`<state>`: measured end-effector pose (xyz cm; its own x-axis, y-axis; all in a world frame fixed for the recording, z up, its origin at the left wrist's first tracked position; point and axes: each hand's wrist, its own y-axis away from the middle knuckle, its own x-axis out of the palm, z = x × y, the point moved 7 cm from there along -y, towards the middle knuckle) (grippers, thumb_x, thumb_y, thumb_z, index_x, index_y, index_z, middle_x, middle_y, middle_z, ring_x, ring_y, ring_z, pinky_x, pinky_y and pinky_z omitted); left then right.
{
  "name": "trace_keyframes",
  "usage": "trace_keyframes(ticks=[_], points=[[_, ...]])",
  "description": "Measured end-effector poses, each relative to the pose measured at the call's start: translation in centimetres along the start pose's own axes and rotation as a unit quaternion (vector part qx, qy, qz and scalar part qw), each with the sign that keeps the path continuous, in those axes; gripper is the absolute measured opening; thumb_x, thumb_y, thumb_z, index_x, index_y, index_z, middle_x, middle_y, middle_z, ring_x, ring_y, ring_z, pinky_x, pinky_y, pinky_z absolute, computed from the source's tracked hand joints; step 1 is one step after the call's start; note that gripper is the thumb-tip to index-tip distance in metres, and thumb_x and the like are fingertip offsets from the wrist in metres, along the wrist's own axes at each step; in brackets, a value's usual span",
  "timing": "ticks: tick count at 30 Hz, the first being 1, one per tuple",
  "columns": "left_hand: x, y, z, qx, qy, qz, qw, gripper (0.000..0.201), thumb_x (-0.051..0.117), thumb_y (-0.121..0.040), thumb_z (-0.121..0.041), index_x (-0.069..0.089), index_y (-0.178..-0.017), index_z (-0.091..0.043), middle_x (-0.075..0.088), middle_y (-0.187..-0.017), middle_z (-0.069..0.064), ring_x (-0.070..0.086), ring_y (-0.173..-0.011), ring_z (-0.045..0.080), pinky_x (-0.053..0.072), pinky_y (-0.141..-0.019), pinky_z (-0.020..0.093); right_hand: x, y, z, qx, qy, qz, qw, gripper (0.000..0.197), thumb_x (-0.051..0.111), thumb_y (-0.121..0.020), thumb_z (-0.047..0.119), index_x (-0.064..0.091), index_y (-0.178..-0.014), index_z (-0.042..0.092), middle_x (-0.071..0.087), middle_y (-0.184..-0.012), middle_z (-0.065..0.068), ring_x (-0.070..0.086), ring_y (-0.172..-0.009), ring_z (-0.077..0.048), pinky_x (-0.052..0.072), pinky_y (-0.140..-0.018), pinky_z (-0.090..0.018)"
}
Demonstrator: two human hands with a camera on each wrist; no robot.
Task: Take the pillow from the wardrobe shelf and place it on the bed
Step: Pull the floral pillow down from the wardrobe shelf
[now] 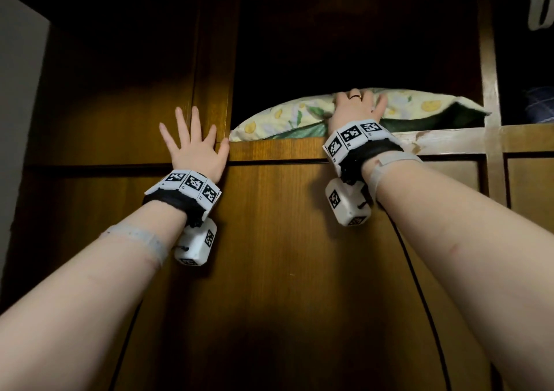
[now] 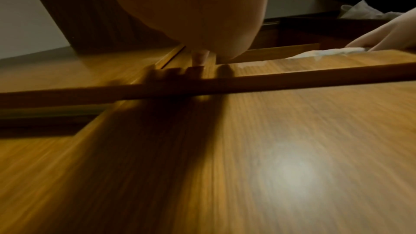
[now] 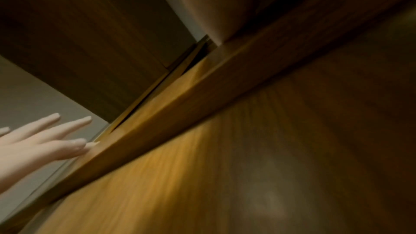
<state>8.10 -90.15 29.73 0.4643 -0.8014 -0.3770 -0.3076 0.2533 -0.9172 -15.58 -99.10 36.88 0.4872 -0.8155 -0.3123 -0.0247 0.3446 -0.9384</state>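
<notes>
Head view first: your right hand lies on top of the floral pillow, fingers reaching over it, at the front edge of the wardrobe shelf. Your left hand is splayed flat against the door panel, probably bracing. Dark room above the pillow looks enough to lift out. Left wrist view: pillow's pale edge peeks over the shelf lip. Right wrist view: just your straight left fingers.

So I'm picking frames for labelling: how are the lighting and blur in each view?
Head view: sharp, pillow and both hands lit, shelf recess behind it black. Left wrist view: streaked wood grain, a pale glare patch, left hand in shadow. Right wrist view: dim and heavily smeared.
</notes>
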Motion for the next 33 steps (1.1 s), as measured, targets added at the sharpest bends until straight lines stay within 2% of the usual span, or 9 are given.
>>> trace_keyframes(ticks=[5,12,18,21,24,26,29,31,33], points=[[-0.4,-0.6,1.0,0.001,-0.002,0.022,1.000,0.062,0.012,-0.093,-0.055,0.032,-0.144,-0.024,-0.007,-0.161,0.004,-0.015,-0.146,0.031,-0.010,-0.113,0.060,-0.9,0.6,-0.6,0.037,-0.053,-0.032,0.997,0.047,0.036,-0.085,-0.008,0.048,-0.125,0.011,0.049,-0.134,-0.012,0.033,-0.132,-0.030,0.020,-0.108,-0.045],[-0.6,0.5,1.2,0.033,0.018,0.089,0.995,0.059,0.019,-0.093,-0.056,0.020,-0.147,-0.031,-0.012,-0.160,0.008,-0.011,-0.147,0.031,-0.009,-0.114,0.059,-2.4,2.6,-1.6,0.081,-0.151,-0.082,0.982,0.029,0.039,-0.094,0.009,0.050,-0.120,0.009,0.058,-0.123,-0.014,0.041,-0.124,-0.029,0.025,-0.100,-0.041],[-6.1,1.8,-2.8,0.116,0.189,-0.020,0.975,0.092,0.058,-0.084,-0.043,-0.003,-0.149,-0.024,0.002,-0.160,0.012,0.009,-0.147,0.027,0.007,-0.117,0.055,-4.9,4.8,-1.2,0.081,-0.177,-0.083,0.977,0.028,0.036,-0.096,0.018,0.050,-0.117,0.007,0.064,-0.110,-0.019,0.050,-0.113,-0.034,0.027,-0.099,-0.039],[-8.7,1.6,-5.0,0.155,0.155,-0.038,0.975,0.106,0.070,-0.076,-0.039,-0.006,-0.149,-0.025,0.004,-0.160,0.012,0.005,-0.148,0.029,0.007,-0.117,0.055,-7.3,5.7,0.0,0.015,-0.152,-0.088,0.984,0.022,0.038,-0.096,0.026,0.050,-0.098,0.008,0.056,-0.073,-0.007,0.055,-0.087,-0.036,0.031,-0.094,-0.038],[-11.0,0.9,-6.2,0.156,0.146,-0.060,0.975,0.103,0.074,-0.072,-0.031,0.006,-0.148,-0.026,0.034,-0.150,0.012,0.026,-0.142,0.031,0.018,-0.114,0.056,-9.3,7.6,1.1,-0.021,-0.148,-0.072,0.986,0.024,0.041,-0.094,0.033,0.039,-0.083,0.011,0.034,-0.055,0.001,0.044,-0.071,-0.031,0.033,-0.083,-0.034],[-11.7,0.9,-6.6,0.165,0.129,-0.052,0.976,0.077,0.070,-0.075,-0.029,0.029,-0.141,-0.021,0.054,-0.132,0.011,0.047,-0.125,0.033,0.032,-0.104,0.052,-9.7,8.8,1.2,-0.023,-0.141,-0.047,0.989,0.025,0.044,-0.093,0.037,0.048,-0.086,0.014,0.048,-0.062,-0.003,0.053,-0.080,-0.032,0.034,-0.079,-0.032],[-10.4,2.0,-6.9,0.186,0.093,0.011,0.978,0.045,0.062,-0.080,-0.032,0.048,-0.118,-0.013,0.062,-0.117,0.013,0.057,-0.110,0.035,0.040,-0.090,0.044,-9.1,10.0,1.4,-0.039,-0.082,-0.005,0.996,0.029,0.044,-0.090,0.042,0.048,-0.078,0.016,0.046,-0.060,-0.002,0.052,-0.071,-0.029,0.037,-0.063,-0.030],[-9.3,3.3,-6.8,0.189,0.094,0.060,0.976,0.039,0.061,-0.081,-0.032,0.051,-0.115,-0.014,0.064,-0.115,0.013,0.059,-0.107,0.034,0.043,-0.087,0.041,-8.8,10.5,1.4,-0.041,-0.043,0.034,0.998,0.035,0.042,-0.089,0.044,0.045,-0.070,0.015,0.035,-0.053,0.002,0.044,-0.061,-0.024,0.026,-0.048,-0.024],[-8.8,4.5,-6.9,0.194,0.102,0.125,0.968,0.042,0.064,-0.080,-0.027,0.052,-0.118,-0.014,0.063,-0.117,0.013,0.059,-0.107,0.034,0.046,-0.087,0.041,-8.9,11.0,1.0,-0.040,-0.017,0.100,0.994,0.037,0.043,-0.088,0.046,0.050,-0.071,0.014,0.041,-0.057,0.001,0.046,-0.063,-0.023,0.025,-0.047,-0.021]])
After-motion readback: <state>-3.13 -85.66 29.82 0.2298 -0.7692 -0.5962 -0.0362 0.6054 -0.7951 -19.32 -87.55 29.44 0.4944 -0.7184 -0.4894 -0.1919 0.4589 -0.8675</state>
